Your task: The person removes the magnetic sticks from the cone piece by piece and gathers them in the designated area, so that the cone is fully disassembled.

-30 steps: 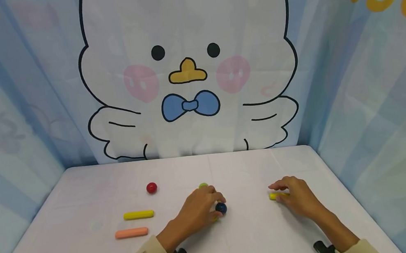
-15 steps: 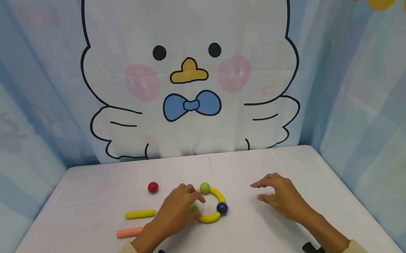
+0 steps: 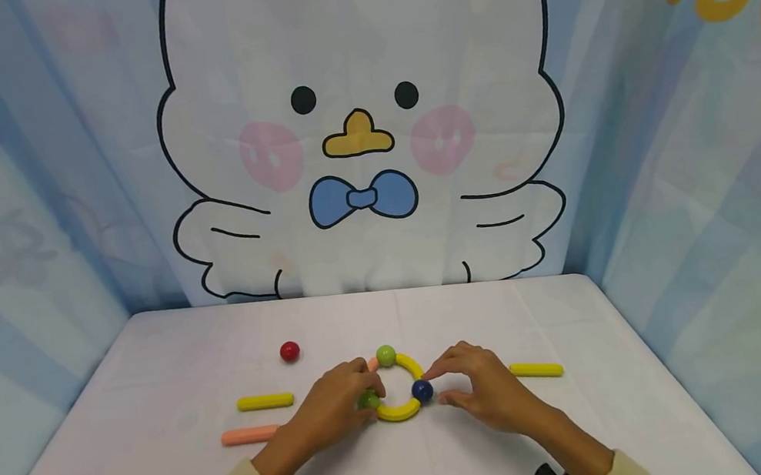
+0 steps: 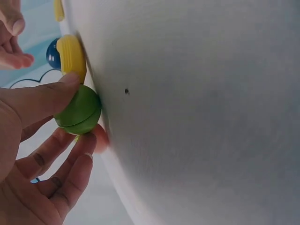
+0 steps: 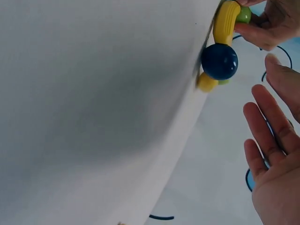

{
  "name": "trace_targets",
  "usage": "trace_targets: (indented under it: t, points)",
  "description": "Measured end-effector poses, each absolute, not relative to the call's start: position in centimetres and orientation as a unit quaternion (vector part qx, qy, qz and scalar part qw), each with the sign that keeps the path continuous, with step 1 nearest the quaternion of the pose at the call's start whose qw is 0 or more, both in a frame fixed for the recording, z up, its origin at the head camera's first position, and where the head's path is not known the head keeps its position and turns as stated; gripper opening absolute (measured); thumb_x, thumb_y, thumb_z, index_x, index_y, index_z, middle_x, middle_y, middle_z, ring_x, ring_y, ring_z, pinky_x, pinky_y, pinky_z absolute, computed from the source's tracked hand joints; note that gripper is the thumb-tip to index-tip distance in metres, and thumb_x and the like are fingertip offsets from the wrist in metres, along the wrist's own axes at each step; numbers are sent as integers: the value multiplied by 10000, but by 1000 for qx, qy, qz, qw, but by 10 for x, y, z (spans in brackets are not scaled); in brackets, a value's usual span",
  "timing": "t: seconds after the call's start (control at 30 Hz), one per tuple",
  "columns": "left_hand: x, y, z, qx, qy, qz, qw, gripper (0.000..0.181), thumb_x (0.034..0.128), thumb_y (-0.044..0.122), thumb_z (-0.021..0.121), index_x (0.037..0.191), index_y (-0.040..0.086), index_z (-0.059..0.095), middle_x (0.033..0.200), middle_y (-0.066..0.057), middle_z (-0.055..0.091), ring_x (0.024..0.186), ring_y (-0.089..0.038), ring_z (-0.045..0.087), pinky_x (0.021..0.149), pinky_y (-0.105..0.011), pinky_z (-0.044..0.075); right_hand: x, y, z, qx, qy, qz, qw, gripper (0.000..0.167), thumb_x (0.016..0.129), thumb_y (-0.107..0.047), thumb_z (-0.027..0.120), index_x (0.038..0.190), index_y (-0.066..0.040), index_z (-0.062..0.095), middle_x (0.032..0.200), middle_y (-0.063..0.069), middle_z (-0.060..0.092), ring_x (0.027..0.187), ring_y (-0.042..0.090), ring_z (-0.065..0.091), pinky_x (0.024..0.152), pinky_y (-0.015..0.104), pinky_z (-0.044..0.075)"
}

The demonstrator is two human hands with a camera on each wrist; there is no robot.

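One green ball [image 4: 79,111] in left hand [image 3: 334,407]

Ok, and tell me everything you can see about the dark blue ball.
The dark blue ball is smooth and glossy with pale highlights, possibly plastic or metal. It sits on the white table, meeting the ends of the nearer curved yellow piece and the farther curved yellow piece. The right hand is close by, apparently not touching it.

The ring [image 3: 399,412] lies, seemingly flat, between rods [image 3: 265,401].
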State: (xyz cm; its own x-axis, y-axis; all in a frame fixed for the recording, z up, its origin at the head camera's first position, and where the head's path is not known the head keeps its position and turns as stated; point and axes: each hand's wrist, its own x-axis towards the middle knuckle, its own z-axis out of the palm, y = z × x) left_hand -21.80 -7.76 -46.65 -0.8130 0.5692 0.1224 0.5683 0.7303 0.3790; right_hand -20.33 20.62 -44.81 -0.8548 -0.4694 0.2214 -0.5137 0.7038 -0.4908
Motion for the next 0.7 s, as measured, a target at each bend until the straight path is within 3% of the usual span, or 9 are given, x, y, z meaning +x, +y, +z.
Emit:
trace_targets:
  t: [0.2, 0.43, 0.7]
  points:
    - [-218, -76, -468, 311, 927, 208, -3, 261, 833, 220, 926, 1054, 224, 788, 1004, 85, 638, 879, -58, 545, 827, -282, 549, -207, 191, -454, 303, -909, 287, -12, 342, 868, -168, 887, 1188, -246, 795, 1166, -198, 730, 1156, 65, 631, 1044, 473, 538]
    - [-217, -75, -469, 314, 924, 219, -7, 259, 828, 205, 929, 1044, 214, 788, 980, 87, 641, 866, -38, 540, 829, -279, 547, -213, 175, -461, 315, -907, 277, -32, 293, 854, -139, 892, 1121, -230, 813, 1095, -155, 746, 1099, 58, 628, 1005, 386, 552]
    - [-216, -73, -469, 313, 923, 224, -3, 258, 827, 200, 928, 1038, 232, 783, 1002, 89, 650, 891, -41, 555, 848, -292, 551, -215, 166, -467, 326, -908, 254, -70, 251, 864, -130, 876, 1074, -251, 809, 1052, -188, 739, 1039, 9, 584, 1057, 444, 500]
